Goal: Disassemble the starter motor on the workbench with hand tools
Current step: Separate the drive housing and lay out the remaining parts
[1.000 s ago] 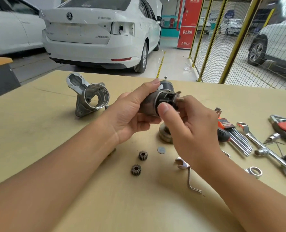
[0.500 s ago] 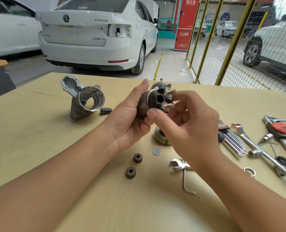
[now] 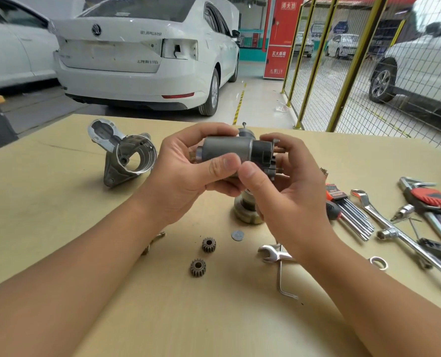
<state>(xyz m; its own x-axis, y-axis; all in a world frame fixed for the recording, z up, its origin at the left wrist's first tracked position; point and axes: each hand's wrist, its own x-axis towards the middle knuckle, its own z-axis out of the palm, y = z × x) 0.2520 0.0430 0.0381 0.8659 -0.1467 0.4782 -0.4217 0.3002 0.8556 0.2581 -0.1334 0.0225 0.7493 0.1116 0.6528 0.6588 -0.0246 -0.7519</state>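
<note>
I hold a grey cylindrical starter part (image 3: pixel 227 148) sideways above the workbench (image 3: pixel 46 202), its dark end with terminals pointing right. My left hand (image 3: pixel 185 171) grips its left half, thumb on the front. My right hand (image 3: pixel 286 186) grips the dark right end, thumb next to the left thumb. The aluminium nose housing (image 3: pixel 122 153) lies at the left. Two small gears (image 3: pixel 209 244) (image 3: pixel 197 267) and a thin round disc (image 3: pixel 238 235) lie below my hands. A brass-coloured round part (image 3: pixel 245 212) stands under my right hand.
Tools lie at the right: a hex key set (image 3: pixel 348 210), wrenches (image 3: pixel 369 204), a red-handled key set (image 3: pixel 430 199), a socket extension (image 3: pixel 405 238), a small spanner (image 3: pixel 273 253) and an L-shaped key (image 3: pixel 282 282). A ring (image 3: pixel 378 262) lies nearby. White cars and a yellow mesh fence stand beyond the bench.
The part has been turned in my hands: its open end faced me before, now its side faces me with the dark end to the right. Both thumbs now meet on its front.
</note>
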